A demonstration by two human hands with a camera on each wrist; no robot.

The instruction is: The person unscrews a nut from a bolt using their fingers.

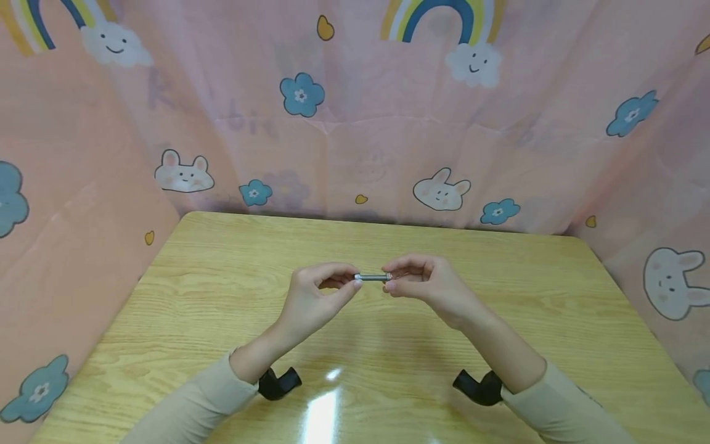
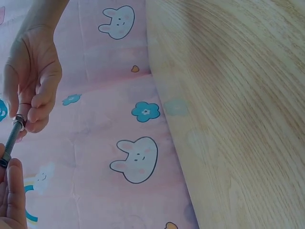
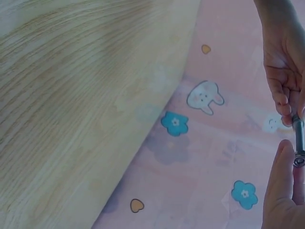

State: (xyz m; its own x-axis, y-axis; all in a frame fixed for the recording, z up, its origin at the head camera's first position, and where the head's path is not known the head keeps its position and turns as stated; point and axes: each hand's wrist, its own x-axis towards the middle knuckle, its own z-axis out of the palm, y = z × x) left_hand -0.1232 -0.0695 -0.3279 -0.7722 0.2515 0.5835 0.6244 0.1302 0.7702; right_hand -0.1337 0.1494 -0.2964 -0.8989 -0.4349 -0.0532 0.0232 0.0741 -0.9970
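Over the middle of the table, both hands hold a metal bolt (image 1: 373, 277) lying level between them. My left hand (image 1: 313, 299) pinches one end, the bolt's head (image 2: 4, 160), between thumb and fingers. From the other side my right hand (image 1: 438, 287) pinches the opposite end, where a nut (image 3: 299, 159) sits around the shaft. Screw thread shows along the bolt's middle in the left wrist view. Fingertips partly cover both ends, and the bolt stays apart from the tabletop.
Below the hands spreads a light wood-grain table (image 1: 233, 246). Pink printed cloth (image 1: 360, 148) hangs behind it and at both sides. A black curved piece (image 1: 280, 383) shows by the left wrist, and another black piece (image 1: 478, 388) by the right. Light glares off the near tabletop.
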